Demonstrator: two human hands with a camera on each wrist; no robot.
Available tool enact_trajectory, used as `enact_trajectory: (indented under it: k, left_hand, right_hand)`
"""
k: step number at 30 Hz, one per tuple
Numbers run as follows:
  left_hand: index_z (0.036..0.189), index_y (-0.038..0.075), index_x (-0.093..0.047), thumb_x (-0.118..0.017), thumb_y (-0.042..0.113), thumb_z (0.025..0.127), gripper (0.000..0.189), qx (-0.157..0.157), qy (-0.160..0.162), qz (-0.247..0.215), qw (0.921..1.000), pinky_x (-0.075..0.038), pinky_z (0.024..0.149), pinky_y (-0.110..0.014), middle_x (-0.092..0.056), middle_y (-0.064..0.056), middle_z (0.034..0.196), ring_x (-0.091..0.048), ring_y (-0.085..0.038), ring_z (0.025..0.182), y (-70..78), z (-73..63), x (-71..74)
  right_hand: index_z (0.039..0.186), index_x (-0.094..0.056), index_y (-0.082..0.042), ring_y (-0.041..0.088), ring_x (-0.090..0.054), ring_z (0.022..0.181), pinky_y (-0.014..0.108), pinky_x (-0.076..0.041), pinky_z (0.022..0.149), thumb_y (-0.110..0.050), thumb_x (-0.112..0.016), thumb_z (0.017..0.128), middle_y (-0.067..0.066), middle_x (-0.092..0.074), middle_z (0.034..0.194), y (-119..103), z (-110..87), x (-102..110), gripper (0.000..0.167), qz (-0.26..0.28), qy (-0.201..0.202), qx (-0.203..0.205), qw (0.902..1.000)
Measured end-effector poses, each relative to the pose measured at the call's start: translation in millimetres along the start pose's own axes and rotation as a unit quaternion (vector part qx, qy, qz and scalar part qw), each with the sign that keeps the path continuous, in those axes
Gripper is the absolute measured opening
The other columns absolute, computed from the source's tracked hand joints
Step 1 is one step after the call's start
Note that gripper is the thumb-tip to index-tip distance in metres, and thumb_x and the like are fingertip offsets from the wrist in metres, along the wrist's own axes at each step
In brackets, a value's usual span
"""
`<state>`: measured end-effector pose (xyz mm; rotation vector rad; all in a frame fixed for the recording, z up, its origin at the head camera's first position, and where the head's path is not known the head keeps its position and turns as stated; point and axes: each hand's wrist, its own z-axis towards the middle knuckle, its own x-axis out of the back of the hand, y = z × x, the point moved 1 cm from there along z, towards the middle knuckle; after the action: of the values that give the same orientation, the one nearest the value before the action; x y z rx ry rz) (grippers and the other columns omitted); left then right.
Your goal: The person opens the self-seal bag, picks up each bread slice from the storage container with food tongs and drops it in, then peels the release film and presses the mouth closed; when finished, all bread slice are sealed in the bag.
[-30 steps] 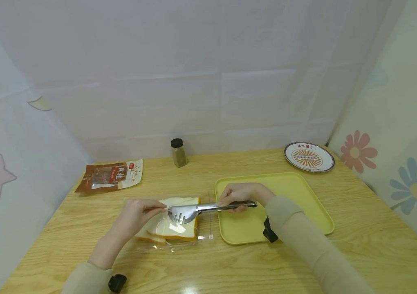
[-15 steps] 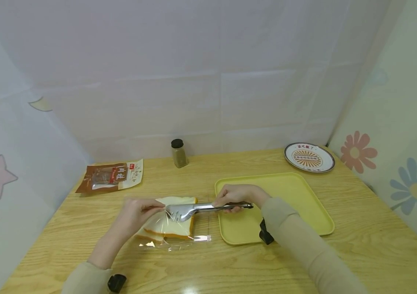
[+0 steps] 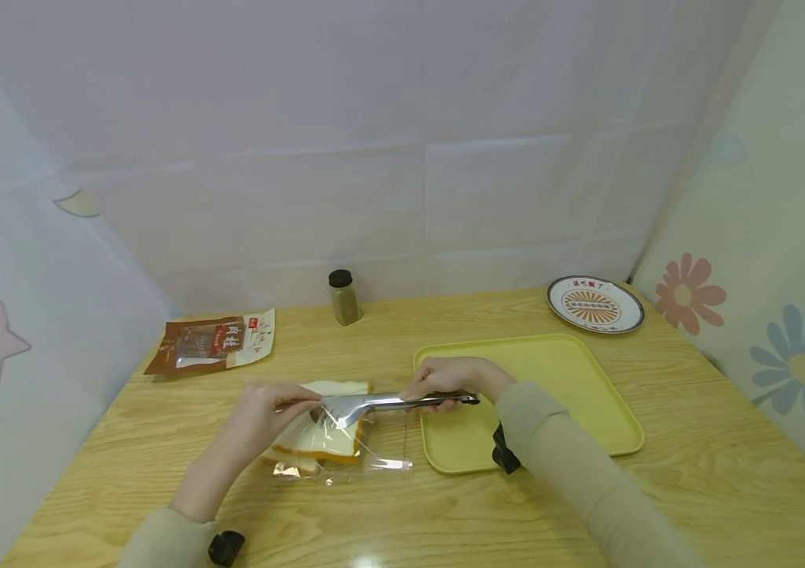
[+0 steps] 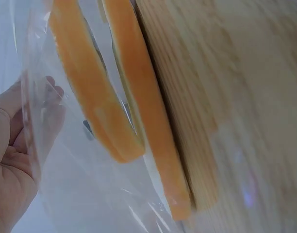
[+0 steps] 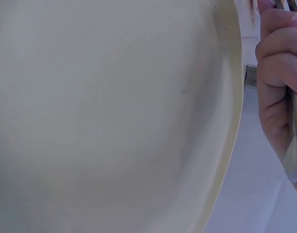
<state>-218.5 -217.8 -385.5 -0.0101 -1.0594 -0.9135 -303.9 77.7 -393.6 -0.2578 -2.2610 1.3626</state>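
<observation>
Right hand (image 3: 448,379): fingers curled around shiny metal serving tongs (image 3: 377,402); left hand (image 3: 269,412): fingers pinching transparent bag (image 3: 387,464) enclosing white bread slices (image 3: 324,443) with orange-brown crusts

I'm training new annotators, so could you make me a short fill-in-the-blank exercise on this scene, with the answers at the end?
The right hand grips the metal ____.
The left hand pinches the clear bag by the slices of ____.
The tray beneath the right hand is ____.
The jar has a ____ lid.

Missing words: tongs; bread; yellow; black.
</observation>
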Motion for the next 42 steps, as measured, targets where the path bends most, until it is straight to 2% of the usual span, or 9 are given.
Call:
enact_trajectory:
  k: [7,14,21,25,30,33,38,42]
  left_hand:
    - [0.086,0.007,-0.076,-0.074,0.0,0.076,0.012,-0.007,0.012,0.009,0.9999,-0.055,0.06,-0.013,-0.074,-0.004,0.082,-0.07,-0.009,0.069,0.6,0.3,-0.4]
    - [0.085,0.01,-0.076,-0.074,0.005,0.077,0.01,-0.006,0.015,0.019,0.9997,-0.053,0.059,-0.01,-0.075,-0.002,0.082,-0.068,-0.003,0.068,1.8,0.4,-1.5]
    - [0.086,0.008,-0.076,-0.074,0.002,0.077,0.011,-0.011,0.021,0.02,0.9995,-0.056,0.063,-0.014,-0.075,-0.003,0.083,-0.071,-0.012,0.071,2.3,0.6,-1.3]
    - [0.085,0.008,-0.076,-0.075,0.002,0.076,0.012,-0.004,0.024,0.03,0.9993,-0.057,0.063,-0.017,-0.074,-0.003,0.082,-0.071,-0.013,0.07,0.9,0.1,-1.1]
    - [0.086,0.01,-0.076,-0.074,0.004,0.077,0.011,0.025,0.021,0.053,0.9981,-0.058,0.062,-0.02,-0.074,-0.002,0.083,-0.07,-0.012,0.07,-0.4,-0.3,-0.2]
    - [0.087,0.011,-0.076,-0.074,0.005,0.078,0.011,0.037,0.02,0.057,0.9975,-0.056,0.06,-0.019,-0.074,-0.002,0.082,-0.07,-0.01,0.068,-1.0,-0.3,0.6]
    - [0.086,0.01,-0.076,-0.074,0.005,0.078,0.009,0.036,0.026,0.045,0.998,-0.049,0.049,-0.014,-0.074,-0.002,0.079,-0.062,-0.003,0.057,-1.2,-0.7,2.3]
    - [0.085,0.008,-0.075,-0.073,0.004,0.078,0.009,0.026,0.04,0.036,0.9982,-0.05,0.05,-0.014,-0.074,-0.003,0.078,-0.064,-0.006,0.057,-1.1,-0.3,4.0]
  right_hand:
    - [0.099,-0.068,0.009,0.006,-0.034,0.036,0.019,-0.031,0.035,-0.027,-0.051,0.098,0.0,-0.052,0.054,-2.4,6.1,-5.6,0.04,0.008,-0.002,0.012,0.9999]
    - [0.098,-0.067,0.006,0.006,-0.034,0.036,0.019,-0.032,0.036,-0.029,-0.054,0.096,0.001,-0.052,0.054,-6.0,12.9,-10.5,0.037,0.004,0.01,0.001,0.9999]
    - [0.098,-0.067,0.007,0.007,-0.033,0.035,0.02,-0.03,0.035,-0.028,-0.055,0.096,0.001,-0.05,0.051,-12.6,17.6,-12.4,0.038,0.01,0.003,0.0,0.9999]
    - [0.098,-0.069,0.005,0.006,-0.033,0.035,0.02,-0.03,0.035,-0.029,-0.055,0.096,0.001,-0.051,0.051,-15.8,21.2,-13.3,0.037,0.006,0.008,-0.006,0.9999]
    - [0.098,-0.069,0.005,0.006,-0.034,0.035,0.02,-0.029,0.035,-0.031,-0.055,0.096,0.001,-0.051,0.051,-19.7,24.4,-14.5,0.038,0.008,0.009,-0.02,0.9997]
    - [0.099,-0.067,0.007,0.006,-0.033,0.035,0.019,-0.029,0.034,-0.03,-0.053,0.096,0.001,-0.051,0.052,-22.8,24.0,-13.9,0.04,0.009,0.002,-0.023,0.9997]
    - [0.101,-0.064,0.011,0.007,-0.032,0.036,0.02,-0.029,0.034,-0.03,-0.05,0.098,0.004,-0.05,0.056,-25.9,19.7,-11.0,0.044,0.007,-0.02,-0.022,0.9995]
    - [0.103,-0.061,0.014,0.007,-0.031,0.036,0.02,-0.029,0.034,-0.031,-0.047,0.099,0.005,-0.049,0.058,-25.5,13.7,-7.0,0.047,0.003,-0.033,-0.022,0.9992]
